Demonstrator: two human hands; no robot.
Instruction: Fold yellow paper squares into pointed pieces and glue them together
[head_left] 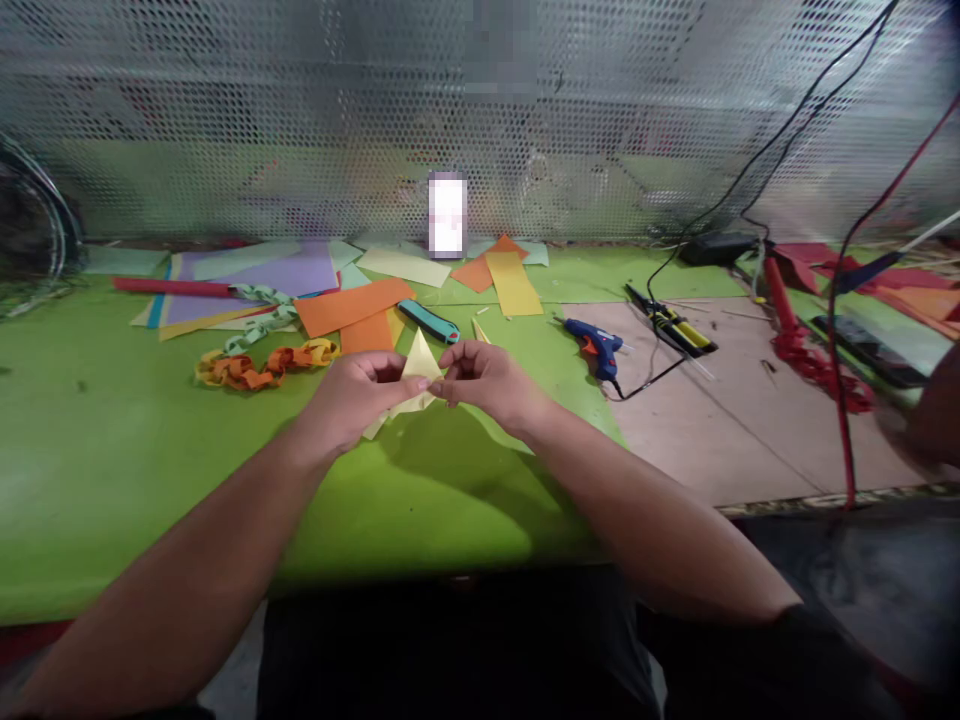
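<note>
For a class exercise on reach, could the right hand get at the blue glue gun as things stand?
Probably yes: only green tabletop shows between the right hand and the blue glue gun.

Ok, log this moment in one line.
left hand: holds folded pale yellow paper; right hand: at paper's right edge; blue glue gun: lies right of hands

Folded yellow paper [421,358] is partly covered by the left hand [367,395]. Wire coil [66,222] is cut by the left edge. Bright upright object [448,215] is blurred.

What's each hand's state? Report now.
Left hand: closed, pinching the folded yellow paper.
Right hand: curled at the paper's edge; whether it grips, can't tell.
</note>
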